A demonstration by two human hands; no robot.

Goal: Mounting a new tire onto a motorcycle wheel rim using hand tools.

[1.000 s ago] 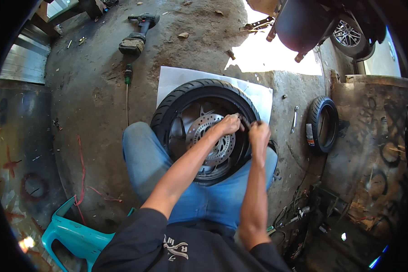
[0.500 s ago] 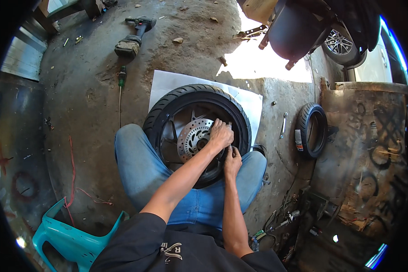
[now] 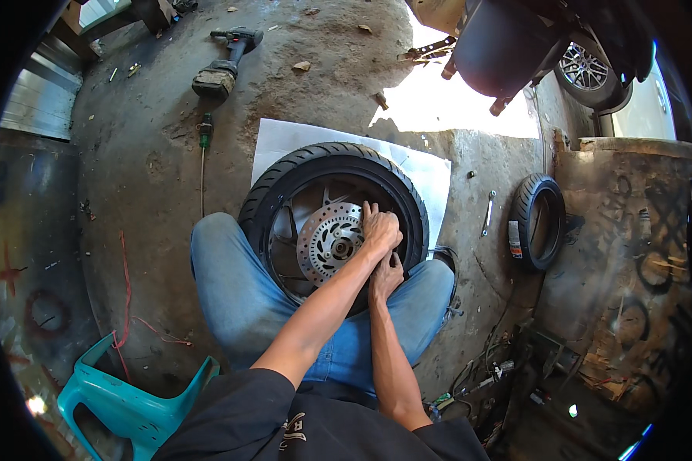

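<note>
A motorcycle wheel [image 3: 257, 201] with a black tyre lies between my knees, its drilled brake disc [image 3: 315, 244] facing up. Across the right side of the rim reaches my left hand [image 3: 381, 230]. One or two of its fingers stretch toward the disc's edge while the others curl. Just below it, my right hand [image 3: 386, 276] is closed near the inner rim, its fingertips close to the left hand. Whatever lies between the fingers of either hand is hidden. A white sheet [image 3: 273, 142] is spread under the wheel.
A cordless impact wrench [image 3: 227, 65] and a green-handled screwdriver [image 3: 205, 132] lie at the far left. On the right are a spanner [image 3: 489, 213] and a smaller tyre [image 3: 521, 223] beside a worn wooden panel [image 3: 607, 253]. A teal plastic stool [image 3: 123, 403] is at lower left.
My right hand has shifted slightly left and down, closer under my left hand. The left hand has moved slightly right, with its fingers more curled. The wheel appears little changed.
</note>
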